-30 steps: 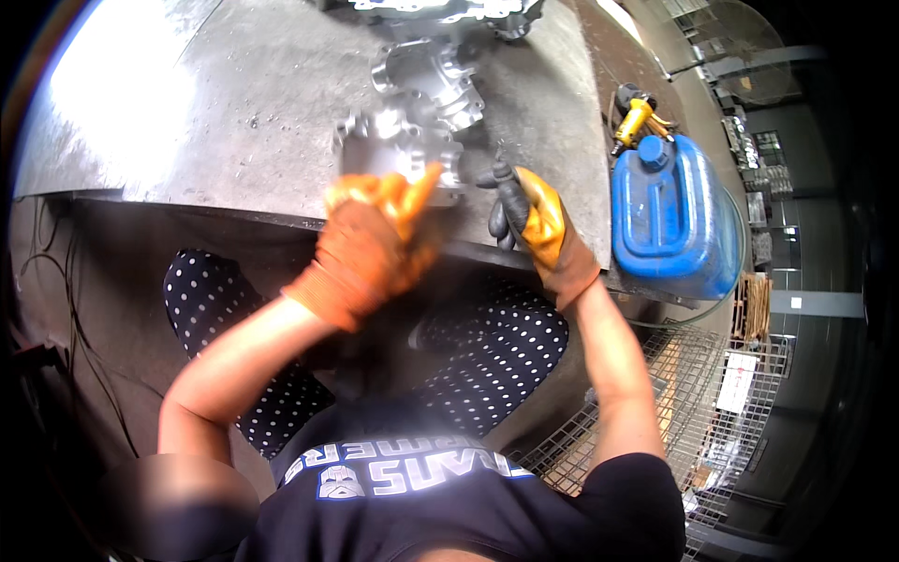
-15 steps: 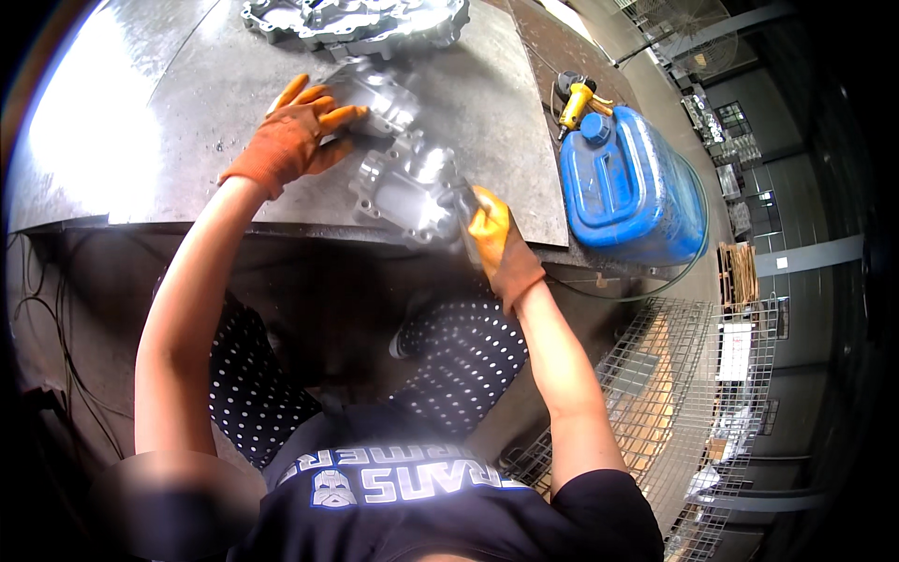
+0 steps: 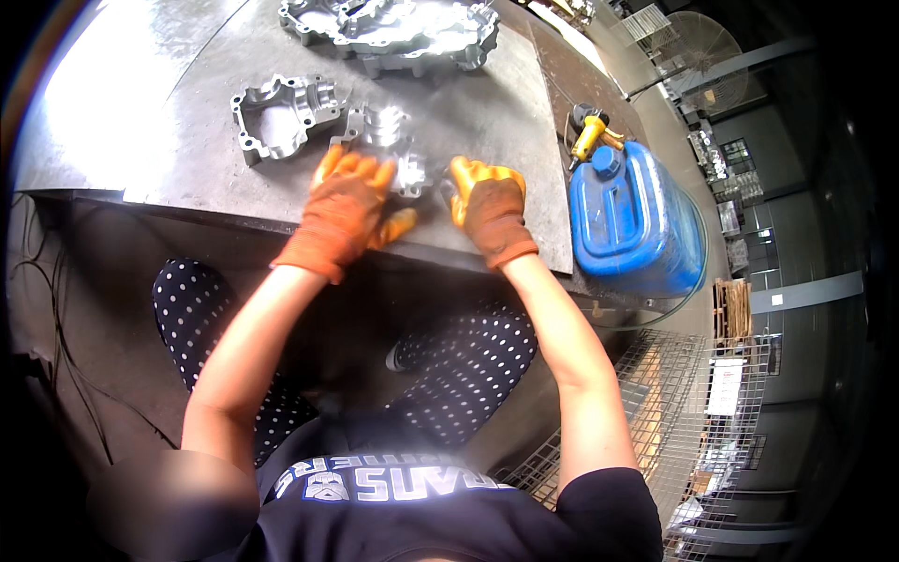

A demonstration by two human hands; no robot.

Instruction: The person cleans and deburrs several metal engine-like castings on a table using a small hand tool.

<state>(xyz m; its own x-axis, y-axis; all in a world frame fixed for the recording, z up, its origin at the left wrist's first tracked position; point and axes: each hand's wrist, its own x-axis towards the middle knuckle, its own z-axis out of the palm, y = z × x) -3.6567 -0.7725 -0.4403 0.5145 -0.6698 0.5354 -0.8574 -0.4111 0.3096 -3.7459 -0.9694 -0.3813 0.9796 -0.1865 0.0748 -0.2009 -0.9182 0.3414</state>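
Grey metal table (image 3: 140, 140). Left hand (image 3: 348, 201) and right hand (image 3: 487, 208), gloved, maybe clasping casting (image 3: 393, 150) at table's 6 o'clock edge. Could slip off, land on knees.

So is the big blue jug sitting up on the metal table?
No, the blue jug stands off the right edge of the metal table, beside it.

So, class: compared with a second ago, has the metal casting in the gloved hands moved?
Yes. The metal casting was lifted off the steel table; now it rests on it, near the front edge, under both hands.
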